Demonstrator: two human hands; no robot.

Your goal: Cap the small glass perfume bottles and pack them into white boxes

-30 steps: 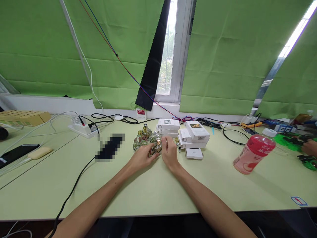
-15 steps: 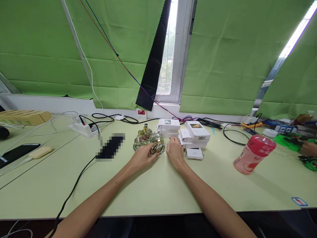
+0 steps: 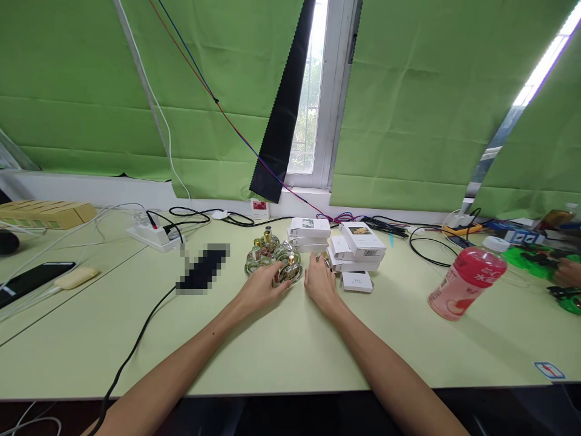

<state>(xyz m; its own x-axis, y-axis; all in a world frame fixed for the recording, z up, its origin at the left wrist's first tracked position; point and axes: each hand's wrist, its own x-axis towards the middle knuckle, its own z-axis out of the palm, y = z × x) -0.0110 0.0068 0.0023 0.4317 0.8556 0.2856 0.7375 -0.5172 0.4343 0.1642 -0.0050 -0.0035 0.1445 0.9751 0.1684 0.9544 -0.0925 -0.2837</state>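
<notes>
Several clear glass perfume bottles with gold caps stand in a cluster in the middle of the table. My left hand (image 3: 263, 284) is closed around the front perfume bottle (image 3: 290, 271), thumb in front and fingers at its left side. Behind it stand the other bottles (image 3: 258, 259). My right hand (image 3: 319, 278) rests just to the right, its fingers curled, beside a stack of white boxes (image 3: 363, 242). A small shiny bit shows past its fingers, but the rest of that object is hidden. A flat white box (image 3: 356, 281) lies right of this hand.
A pink drink bottle (image 3: 467, 283) stands at the right. Black cables (image 3: 245, 220) run along the back. At the left are a power strip (image 3: 155, 236), a dark pixelated object (image 3: 203, 269) and a phone (image 3: 36, 283). Another person's hand (image 3: 568, 275) touches green parts (image 3: 529, 260).
My right hand's fingers have shifted slightly, and a shiny bit now shows past them. My left hand stays on the front perfume bottle.
</notes>
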